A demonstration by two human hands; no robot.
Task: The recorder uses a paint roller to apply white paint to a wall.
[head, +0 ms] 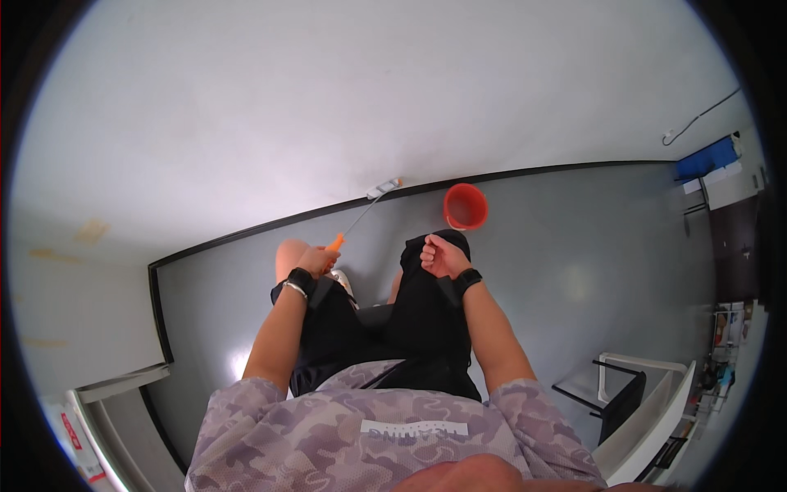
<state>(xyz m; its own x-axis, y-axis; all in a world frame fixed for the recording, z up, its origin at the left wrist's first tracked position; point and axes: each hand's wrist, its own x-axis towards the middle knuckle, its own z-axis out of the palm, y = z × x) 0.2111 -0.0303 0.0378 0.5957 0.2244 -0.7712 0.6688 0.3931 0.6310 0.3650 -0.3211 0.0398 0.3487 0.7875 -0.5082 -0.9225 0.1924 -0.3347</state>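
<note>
My left hand grips the orange handle of a paint roller. The roller's thin metal rod runs up and to the right to a white roller sleeve, which is at the foot of the white wall, by the black baseboard. My right hand is closed with its fingers curled, over my right knee, and nothing shows in it. Just beyond that knee a red plastic bucket stands on the floor close to the baseboard; I cannot tell whether it holds anything.
Grey floor spreads to both sides of my legs. At lower right are a black chair and a white table. A dark cable hangs on the wall at upper right, above a blue object. A doorway edge is at lower left.
</note>
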